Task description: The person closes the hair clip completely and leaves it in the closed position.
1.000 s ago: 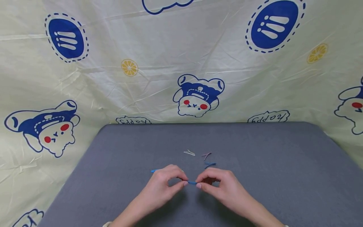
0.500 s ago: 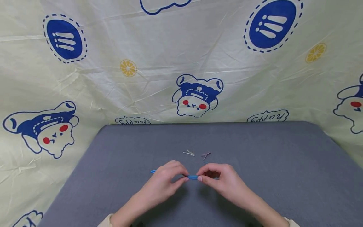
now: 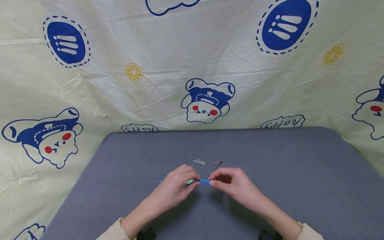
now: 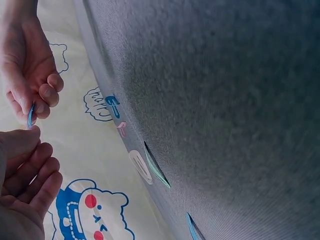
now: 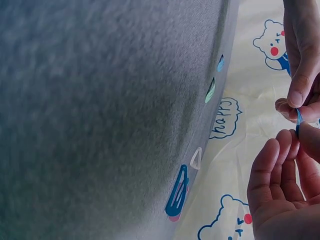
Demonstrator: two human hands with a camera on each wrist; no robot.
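Held between both hands is a blue snap hair clip [image 3: 204,181], raised over the grey table. My left hand [image 3: 180,183] pinches one end and my right hand [image 3: 232,181] the other, thumbs against index fingers. In the left wrist view the clip [image 4: 31,116] appears edge-on, a thin strip. Beyond the left hand lies a green hair clip [image 3: 189,181], partly covered by that hand in the head view. A lighter blue clip [image 3: 160,181] pokes out to its left. A dark blue clip [image 5: 176,192] is hidden behind the right hand in the head view.
A white hair clip [image 3: 199,161] and a pink one [image 3: 217,164] lie farther back on the grey table [image 3: 285,166]. Behind the table's far edge hangs a pale sheet [image 3: 168,100] printed with cartoon bears.
Both hands have moved a little away from the body, carrying the blue hair clip, which now shows more of its flat face. The green clip has come into view; the right hand has covered the dark blue one.
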